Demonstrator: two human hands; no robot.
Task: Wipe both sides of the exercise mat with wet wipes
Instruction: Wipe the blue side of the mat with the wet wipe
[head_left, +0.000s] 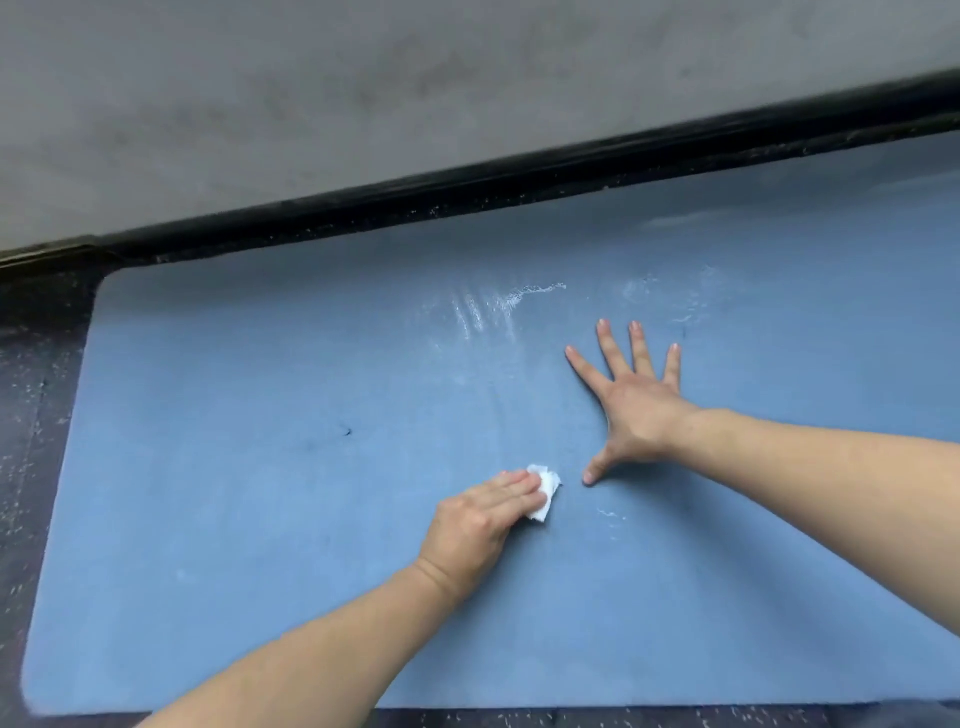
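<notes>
A blue exercise mat lies flat on the floor and fills most of the view. My left hand presses a small crumpled white wet wipe down onto the mat near its middle; most of the wipe is hidden under the fingers. My right hand lies flat on the mat just to the right and a little farther away, fingers spread wide. Wet, shiny streaks mark the mat beyond both hands.
Dark speckled flooring borders the mat on the left and along the near edge. A black baseboard strip runs behind the mat's far edge, with a grey wall above it.
</notes>
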